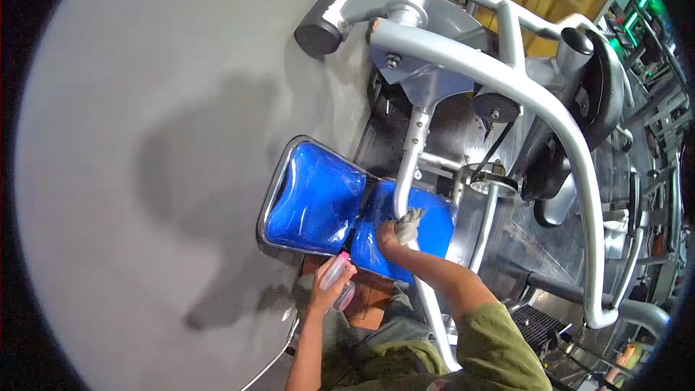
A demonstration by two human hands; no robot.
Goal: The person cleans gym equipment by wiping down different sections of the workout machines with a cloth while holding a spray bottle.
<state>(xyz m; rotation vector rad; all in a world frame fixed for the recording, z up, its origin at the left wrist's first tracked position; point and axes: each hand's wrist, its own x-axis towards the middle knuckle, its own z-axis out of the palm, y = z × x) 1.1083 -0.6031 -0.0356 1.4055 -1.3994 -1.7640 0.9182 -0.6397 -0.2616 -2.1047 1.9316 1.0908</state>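
My left hand (323, 294) is closed around a clear spray bottle (334, 274) with a pink top, in front of the blue chair. My right hand (388, 239) grips a grey cloth (410, 225) and presses it against a silver metal tube (404, 192) of an exercise machine. Part of the right hand's fingers is hidden behind the cloth and tube. Behind both hands stands the chair (315, 192), its blue backrest and seat shiny and its frame metal.
The machine's curved silver frame (536, 90) arches over the right side, with a black-ended roller (318, 35) jutting toward the grey wall (145, 101). Dark pads (604, 90) and more gym equipment (637, 224) stand at the right. A thin white cable (268, 368) runs at the lower left.
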